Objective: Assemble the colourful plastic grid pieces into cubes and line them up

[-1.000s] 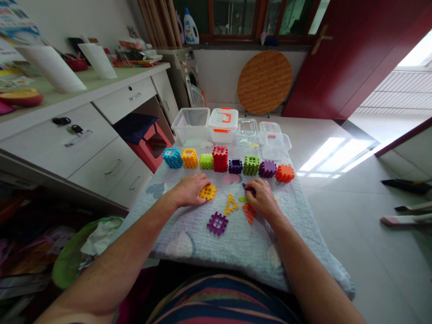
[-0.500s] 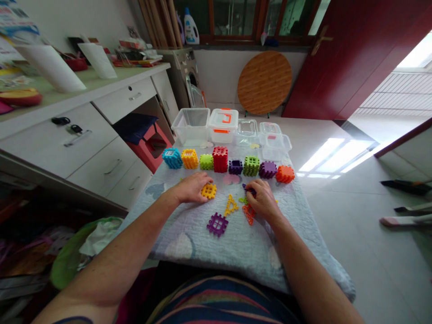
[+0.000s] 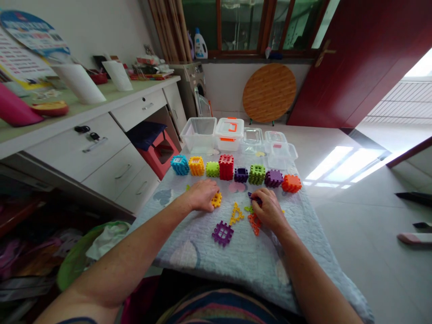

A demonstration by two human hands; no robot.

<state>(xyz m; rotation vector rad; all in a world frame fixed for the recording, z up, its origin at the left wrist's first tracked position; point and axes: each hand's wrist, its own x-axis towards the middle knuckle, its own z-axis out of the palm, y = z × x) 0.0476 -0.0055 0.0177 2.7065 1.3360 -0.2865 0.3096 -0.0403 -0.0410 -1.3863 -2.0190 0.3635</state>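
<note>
My left hand (image 3: pixel 203 195) has its fingers bent over a yellow square building piece (image 3: pixel 218 199) on the cloth, covering its left part. On the right, my right hand (image 3: pixel 269 208) is closed around a dark purple building piece (image 3: pixel 250 195), mostly hidden under the fingers. A green piece (image 3: pixel 249 209) and an orange triangle piece (image 3: pixel 254 224) peek out beside that hand. Between the two hands lies a yellow triangle piece (image 3: pixel 236 213). Nearer to me, a purple square piece (image 3: pixel 223 233) with a window-like grid rests flat.
Behind my hands runs a row of coloured block stacks, including a tall red stack (image 3: pixel 226 167) and an orange stack (image 3: pixel 291 183). Clear plastic boxes stand at the far edge, among them an open bin (image 3: pixel 199 135) and a lidded box (image 3: pixel 230 133). A cloth (image 3: pixel 189 252) covers the table.
My left hand has closed in over the yellow square piece and hides more of it. My right hand keeps its hold on the purple piece. The camera view has shifted slightly.
</note>
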